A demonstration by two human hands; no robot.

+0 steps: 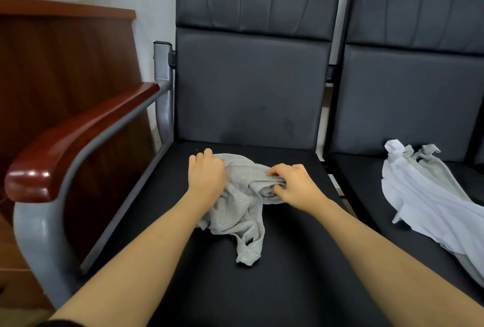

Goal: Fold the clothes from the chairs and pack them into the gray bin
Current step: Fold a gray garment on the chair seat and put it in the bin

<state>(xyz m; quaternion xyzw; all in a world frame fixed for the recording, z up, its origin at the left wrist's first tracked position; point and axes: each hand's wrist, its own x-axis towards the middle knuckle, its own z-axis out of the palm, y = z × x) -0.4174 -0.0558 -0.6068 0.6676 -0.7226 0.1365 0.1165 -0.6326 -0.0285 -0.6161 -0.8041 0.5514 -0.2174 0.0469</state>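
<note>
- The gray garment (242, 195) lies crumpled on the seat of the left chair (251, 83), its bunched length running from about 11 o'clock down to a loose end at 6 o'clock.
- The left hand (207, 174) rests on its 10 o'clock corner, fingers curled into the cloth.
- The right hand (294, 185) pinches a fold at 3 o'clock.
- Both hands are on it; spreading it flat looks the likely next move.
- The white garment (429, 201) waits on the right chair (413, 85); no bin shows.
</note>
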